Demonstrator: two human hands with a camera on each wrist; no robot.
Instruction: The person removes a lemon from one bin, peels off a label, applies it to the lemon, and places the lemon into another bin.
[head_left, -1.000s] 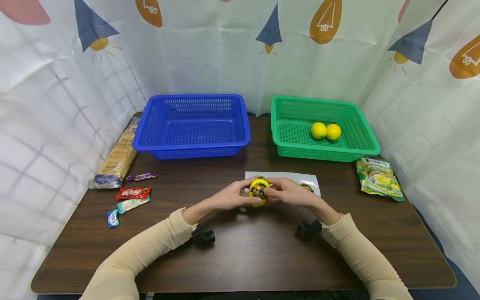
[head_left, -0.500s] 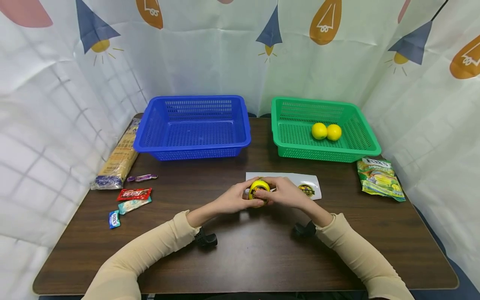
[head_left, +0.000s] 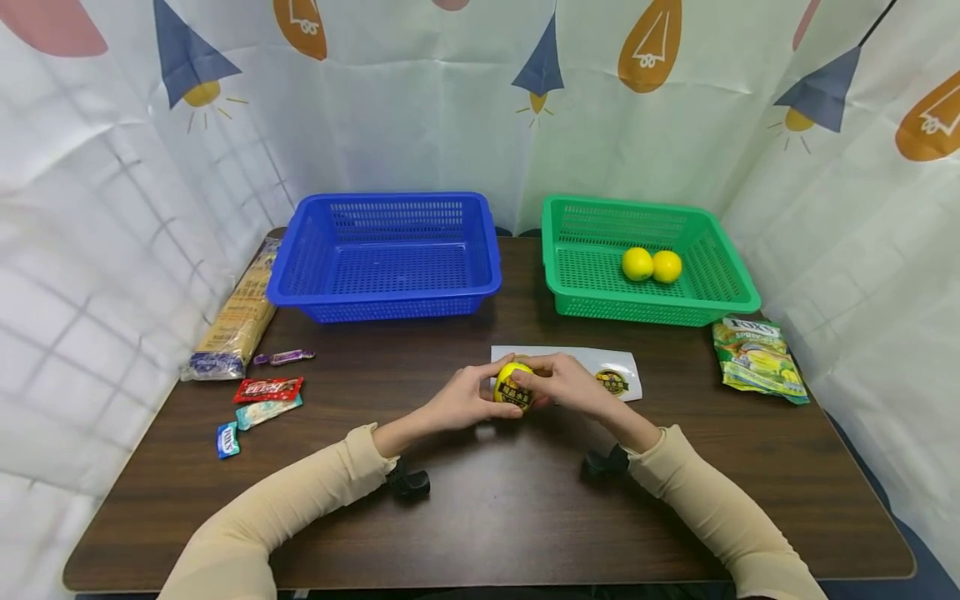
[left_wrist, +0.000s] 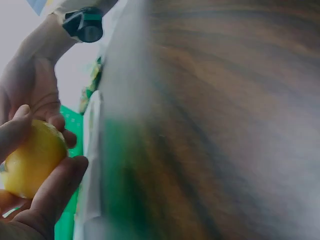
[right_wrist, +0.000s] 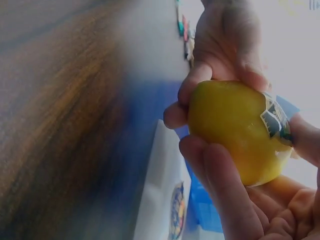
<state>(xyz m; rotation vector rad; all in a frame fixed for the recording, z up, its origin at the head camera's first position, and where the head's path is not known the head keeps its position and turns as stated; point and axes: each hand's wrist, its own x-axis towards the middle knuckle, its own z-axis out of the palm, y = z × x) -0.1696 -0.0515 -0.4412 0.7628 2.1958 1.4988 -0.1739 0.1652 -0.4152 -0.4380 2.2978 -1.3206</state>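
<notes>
Both hands hold one yellow lemon (head_left: 514, 388) with a dark round sticker on it, just above the middle of the brown table (head_left: 480, 517). My left hand (head_left: 467, 398) grips it from the left; its fingers curl round the lemon (left_wrist: 31, 160) in the left wrist view. My right hand (head_left: 564, 385) grips it from the right, thumb on the sticker. The right wrist view shows the lemon (right_wrist: 235, 131) close up, between the fingers of both hands. A white sticker sheet (head_left: 600, 372) lies flat just behind the hands, with one round sticker on it.
A blue basket (head_left: 384, 257) stands at the back left. A green basket (head_left: 645, 260) with two lemons (head_left: 651, 265) stands at the back right. A green snack bag (head_left: 759, 358) lies right. A noodle packet (head_left: 234, 320) and several small sweets (head_left: 264, 390) lie left.
Both hands have turned the lemon a little and drawn it slightly lower and nearer; the sticker now faces the front. Nothing else has moved.
</notes>
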